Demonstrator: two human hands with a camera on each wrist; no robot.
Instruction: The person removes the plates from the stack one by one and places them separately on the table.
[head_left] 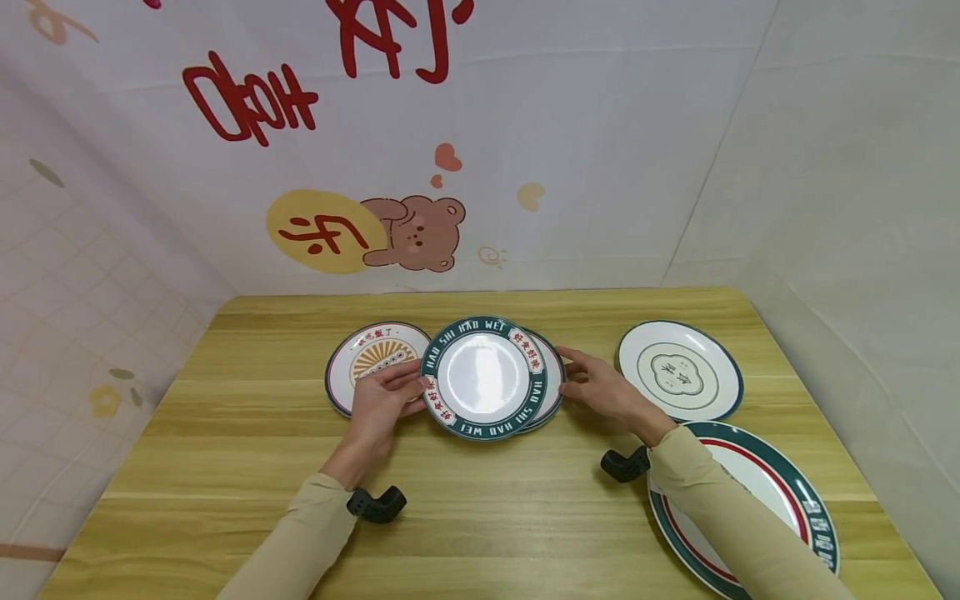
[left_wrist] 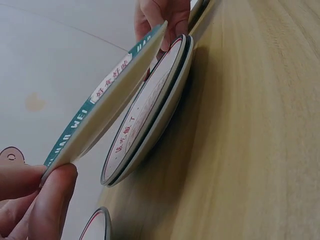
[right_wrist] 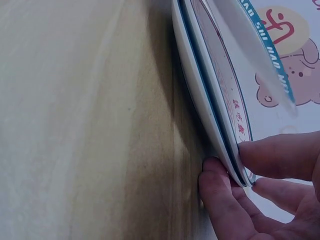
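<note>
My left hand (head_left: 377, 407) pinches the left rim of a green-rimmed plate (head_left: 482, 377) with red and white lettering. In the left wrist view that plate (left_wrist: 107, 102) is tilted and raised above two stacked plates (left_wrist: 150, 107), apart from them at the near side. At the stack's right edge, my right hand (head_left: 602, 388) holds the two plates (head_left: 553, 375). The right wrist view shows the thumb on the upper rim and fingertips (right_wrist: 215, 172) under the lower edge of the stack (right_wrist: 207, 90). The green-rimmed plate hides most of the stack from the head view.
A plate with an orange sunburst picture (head_left: 367, 354) lies left, partly behind my left hand. A blue-rimmed white plate (head_left: 637, 350) lies at the right. Below it, a large green-rimmed plate (head_left: 780, 467) sits under my right forearm. A printed backdrop (head_left: 585, 167) stands behind the wooden table (head_left: 480, 517).
</note>
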